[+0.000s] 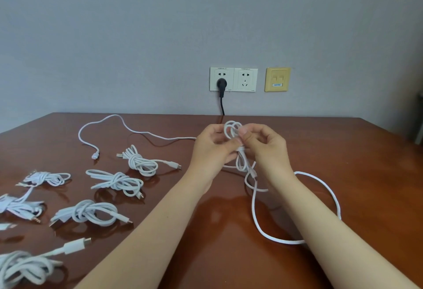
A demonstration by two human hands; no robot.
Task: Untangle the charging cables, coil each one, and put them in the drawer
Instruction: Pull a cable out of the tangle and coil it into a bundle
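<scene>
Forearms are stretching forward, wrists raised | left hand and right hand are both pinching small loops of the white cable with curled fingers, above the table near its far middle | slack is trailing on the wood

Glossy reddish-brown wooden table mirrors matt white, seemingly braided cables; wall finely textured, matt.

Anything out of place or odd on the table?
One white cable sprawls uncoiled across the far table, unlike the knotted bundles nearby; it runs behind the left hand, so may be the held cable. The right hand pinches that too. No damage visible.
</scene>
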